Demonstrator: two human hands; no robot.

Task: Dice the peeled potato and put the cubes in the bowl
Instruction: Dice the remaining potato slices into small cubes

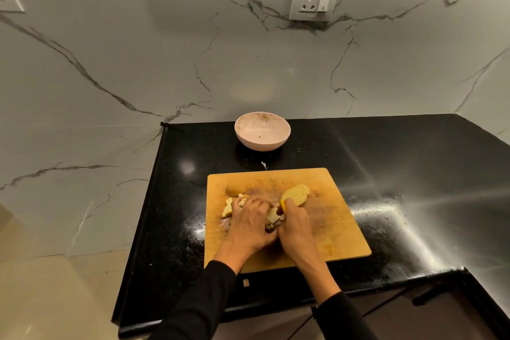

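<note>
A wooden cutting board (331,234) lies on the black counter. On it, my left hand (249,225) curls over a stack of potato slices (272,215), holding them down. Close beside it, my right hand (296,225) grips a knife by its yellow handle (282,204). The thin blade (267,174) points away toward the bowl. Cut cubes (228,209) lie left of my left hand. One peeled potato piece (296,193) lies just beyond my right hand, and a rounded piece (235,189) sits at the board's far left. The pink bowl (262,131) stands behind the board with no cubes in it.
One stray potato cube (246,282) lies on the counter (400,163) in front of the board. The counter's left edge drops off close to the board. A marble wall with a power socket (314,0) rises behind the bowl. The countertop extends to the right.
</note>
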